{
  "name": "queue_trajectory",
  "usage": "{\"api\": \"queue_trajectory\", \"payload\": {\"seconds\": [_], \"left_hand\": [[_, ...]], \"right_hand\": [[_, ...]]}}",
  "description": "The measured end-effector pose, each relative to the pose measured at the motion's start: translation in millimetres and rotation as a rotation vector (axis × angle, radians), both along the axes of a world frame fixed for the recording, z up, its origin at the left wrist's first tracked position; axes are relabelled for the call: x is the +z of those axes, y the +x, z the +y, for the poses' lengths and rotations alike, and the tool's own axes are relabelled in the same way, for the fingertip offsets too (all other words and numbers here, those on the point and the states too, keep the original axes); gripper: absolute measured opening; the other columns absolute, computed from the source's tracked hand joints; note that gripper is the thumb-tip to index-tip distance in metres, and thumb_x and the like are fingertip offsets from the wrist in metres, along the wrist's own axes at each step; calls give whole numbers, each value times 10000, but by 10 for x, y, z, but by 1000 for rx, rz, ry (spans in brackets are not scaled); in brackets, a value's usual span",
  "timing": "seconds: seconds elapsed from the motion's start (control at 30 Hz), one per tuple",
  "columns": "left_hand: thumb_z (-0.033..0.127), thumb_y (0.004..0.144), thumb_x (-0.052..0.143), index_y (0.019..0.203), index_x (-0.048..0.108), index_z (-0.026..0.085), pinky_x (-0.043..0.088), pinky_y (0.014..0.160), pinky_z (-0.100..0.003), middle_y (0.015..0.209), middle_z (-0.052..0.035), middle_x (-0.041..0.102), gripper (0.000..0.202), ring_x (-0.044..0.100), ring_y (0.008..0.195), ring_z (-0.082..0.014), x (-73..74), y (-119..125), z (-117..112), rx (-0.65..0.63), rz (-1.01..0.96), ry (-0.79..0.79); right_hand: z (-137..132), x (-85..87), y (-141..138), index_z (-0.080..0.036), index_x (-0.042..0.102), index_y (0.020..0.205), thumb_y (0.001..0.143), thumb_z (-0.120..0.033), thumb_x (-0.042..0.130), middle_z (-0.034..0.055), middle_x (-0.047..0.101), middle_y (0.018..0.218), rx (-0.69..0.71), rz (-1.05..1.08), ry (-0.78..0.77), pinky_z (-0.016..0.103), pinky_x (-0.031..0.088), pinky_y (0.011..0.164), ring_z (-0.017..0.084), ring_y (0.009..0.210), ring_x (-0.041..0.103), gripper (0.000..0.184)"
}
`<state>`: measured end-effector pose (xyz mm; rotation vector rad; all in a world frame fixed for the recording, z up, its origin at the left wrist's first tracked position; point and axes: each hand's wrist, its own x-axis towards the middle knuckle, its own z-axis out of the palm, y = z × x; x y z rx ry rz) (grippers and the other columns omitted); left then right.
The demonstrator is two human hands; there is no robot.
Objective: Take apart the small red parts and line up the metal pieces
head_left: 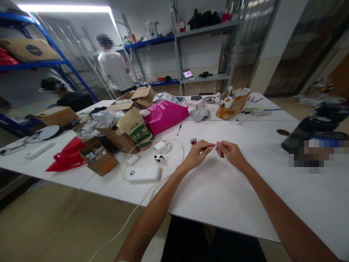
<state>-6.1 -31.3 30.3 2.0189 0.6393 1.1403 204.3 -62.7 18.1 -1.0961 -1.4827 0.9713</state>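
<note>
Above the white table, my left hand and my right hand meet almost fingertip to fingertip. Both are closed in a pinch. A small dark, thin thing shows at the left fingers, too little of it to name. Whatever the right fingertips pinch is too small to make out. Just behind my left hand lies a small round dish with red and dark bits in it, partly covered by the hand. A black pen rests farther back.
Left of my hands lie a white power bank, a coiled white cable and a small black-and-white object. Cardboard boxes, a magenta bag and a red bag crowd the left. A person stands by the shelves.
</note>
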Motion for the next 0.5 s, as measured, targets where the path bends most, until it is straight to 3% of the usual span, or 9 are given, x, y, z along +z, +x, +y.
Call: {"api": "queue_trajectory", "payload": {"seconds": [0.2,0.37,0.5], "left_hand": [[428,1025,711,1194,802,185,542,824,-325,1045,-117,757,310,678,924,-198,-124,50,20,25,13,85],[424,1023,701,1109,831,193,515,766,-300,970,-90,806,278,660,791,-172,-62,22,-27,83,107,29],[413,1060,611,981,838,190,469,726,-279,814,-50,756,328,600,704,-155,11,6,-73,81,210,11]], "right_hand": [[-20,-14,-82,-198,596,709,976,-803,552,-6,534,611,54,-106,-12,266,374,594,93,580,467,662],[-11,-18,-51,-206,595,670,936,-843,566,-7,516,579,18,-97,-30,262,377,588,99,563,464,691],[-4,-57,-40,-203,641,693,936,-831,581,-4,531,584,-27,-123,4,261,366,596,104,578,458,676]]}}
